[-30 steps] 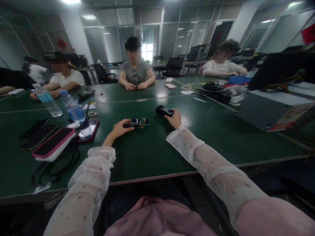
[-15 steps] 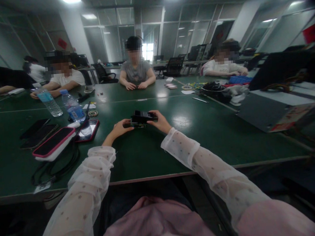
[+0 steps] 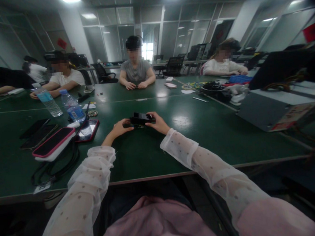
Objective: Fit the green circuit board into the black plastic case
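Both of my hands meet over the green table [image 3: 149, 155]. Between them is a black plastic housing [image 3: 141, 118], with a raised grey-black panel on top. A strip of circuit board [image 3: 138, 126] shows just below its near edge. My left hand [image 3: 121, 127] curls its thumb and fingers around the left end, where board and housing lie close together. At the right end, my right hand [image 3: 157, 123] pinches the housing between thumb and fingers. The fingertips behind it are partly hidden, and the fine parts are too small to make out.
To the left lie several phones, one a pink-rimmed phone [image 3: 54, 141], with a black cord [image 3: 60, 172] and two water bottles, the nearer a blue-labelled bottle [image 3: 73, 107]. A grey metal box [image 3: 272, 109] and cables [image 3: 214, 88] occupy the right. Several people sit around the table.
The black housing has come down and levelled out, shifting slightly left over the circuit board. My right hand has moved with it a little; my left hand stays almost still.
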{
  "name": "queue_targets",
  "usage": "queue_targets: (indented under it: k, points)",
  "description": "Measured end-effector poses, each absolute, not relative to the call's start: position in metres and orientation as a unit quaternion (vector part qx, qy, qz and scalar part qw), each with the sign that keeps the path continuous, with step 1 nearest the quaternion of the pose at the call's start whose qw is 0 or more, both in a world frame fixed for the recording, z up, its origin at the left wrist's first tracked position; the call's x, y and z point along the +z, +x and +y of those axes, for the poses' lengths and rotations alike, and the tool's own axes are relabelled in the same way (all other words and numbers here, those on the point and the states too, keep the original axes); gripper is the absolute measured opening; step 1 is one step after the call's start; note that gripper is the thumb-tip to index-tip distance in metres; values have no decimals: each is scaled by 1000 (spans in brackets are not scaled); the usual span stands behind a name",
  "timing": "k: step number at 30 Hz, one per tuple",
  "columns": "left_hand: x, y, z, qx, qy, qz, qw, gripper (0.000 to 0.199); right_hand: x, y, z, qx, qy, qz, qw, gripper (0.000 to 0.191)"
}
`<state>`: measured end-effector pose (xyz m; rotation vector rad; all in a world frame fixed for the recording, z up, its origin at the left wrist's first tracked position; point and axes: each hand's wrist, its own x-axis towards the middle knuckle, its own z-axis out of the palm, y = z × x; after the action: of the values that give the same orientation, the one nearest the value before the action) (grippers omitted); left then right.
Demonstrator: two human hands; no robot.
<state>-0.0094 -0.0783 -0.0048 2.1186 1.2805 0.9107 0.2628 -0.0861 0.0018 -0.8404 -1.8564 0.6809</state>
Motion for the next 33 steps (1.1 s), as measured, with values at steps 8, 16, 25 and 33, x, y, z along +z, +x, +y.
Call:
queue_targets:
  k: [8,16,25,33]
  points:
    - [-4,-12,-77,340,779,444,284,70,-2,262,-85,278,-334,-771,466,53]
    - [-2,-14,-77,349,779,415,314,72,-1,264,-77,374,-335,-740,447,59]
    - [1,-17,-76,342,781,417,315,73,-2,263,-77,393,-323,-729,458,59]
    - [-2,-18,-74,336,786,419,306,80,-3,262,-79,367,-316,-748,453,58]
